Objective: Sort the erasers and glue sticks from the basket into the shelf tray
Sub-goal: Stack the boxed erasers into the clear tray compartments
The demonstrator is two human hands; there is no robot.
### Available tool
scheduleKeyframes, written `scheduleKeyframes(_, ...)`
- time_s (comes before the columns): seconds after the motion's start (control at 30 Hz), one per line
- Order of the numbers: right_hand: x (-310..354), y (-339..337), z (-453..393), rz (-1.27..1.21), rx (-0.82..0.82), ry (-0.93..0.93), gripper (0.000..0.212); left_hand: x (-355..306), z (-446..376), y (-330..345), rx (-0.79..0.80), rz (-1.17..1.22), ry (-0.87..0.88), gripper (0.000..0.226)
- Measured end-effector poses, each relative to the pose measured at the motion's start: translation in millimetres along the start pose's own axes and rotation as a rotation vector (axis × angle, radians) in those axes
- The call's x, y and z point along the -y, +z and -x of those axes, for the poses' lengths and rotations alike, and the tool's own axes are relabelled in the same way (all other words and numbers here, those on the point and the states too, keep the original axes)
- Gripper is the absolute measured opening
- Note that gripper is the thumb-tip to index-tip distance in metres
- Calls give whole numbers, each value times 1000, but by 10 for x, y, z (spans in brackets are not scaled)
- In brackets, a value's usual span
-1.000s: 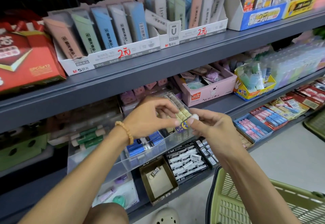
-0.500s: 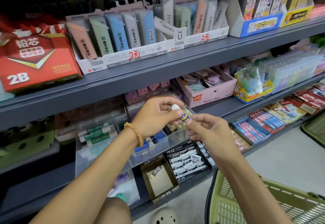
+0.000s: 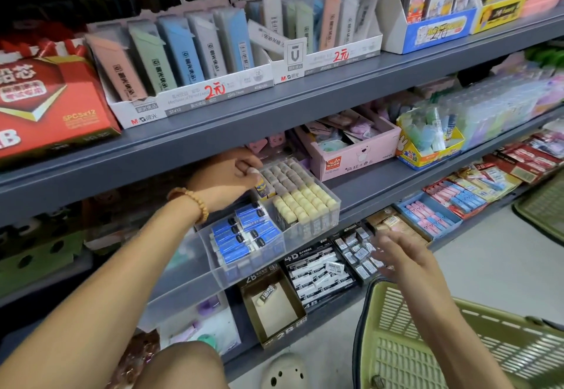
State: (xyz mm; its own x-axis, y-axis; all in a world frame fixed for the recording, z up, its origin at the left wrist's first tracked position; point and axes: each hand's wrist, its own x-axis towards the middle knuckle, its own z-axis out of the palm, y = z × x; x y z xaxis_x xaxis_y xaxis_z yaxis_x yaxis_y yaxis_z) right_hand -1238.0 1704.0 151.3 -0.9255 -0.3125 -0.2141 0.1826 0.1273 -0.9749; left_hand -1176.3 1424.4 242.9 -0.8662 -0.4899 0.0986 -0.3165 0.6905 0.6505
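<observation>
Head view: left hand (image 3: 232,172) pinches a glue stick (image 3: 263,189) upright at the clear shelf tray (image 3: 323,214), beside the capped sticks. Right hand (image 3: 406,262) released, fingers spread, blurred above green basket (image 3: 427,343). Grey store shelf (image 3: 305,105).

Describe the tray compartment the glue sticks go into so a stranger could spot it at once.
Find the middle grey shelf, left of the pink carton. There sits a clear divided tray. Its right-hand compartment holds upright glue sticks with pale caps; the neighbouring one holds flat blue erasers.
</observation>
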Motion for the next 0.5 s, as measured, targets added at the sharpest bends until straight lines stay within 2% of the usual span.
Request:
scheduleKeyframes(0.17, -263, -105, 45, 19, -20, 127, 19, 9, -122, 140, 46, -134, 72, 9)
scheduleKeyframes(0.5, -364, -104, 53, 17, -29, 188, 18, 35, -316, 292, 100, -276, 166, 6)
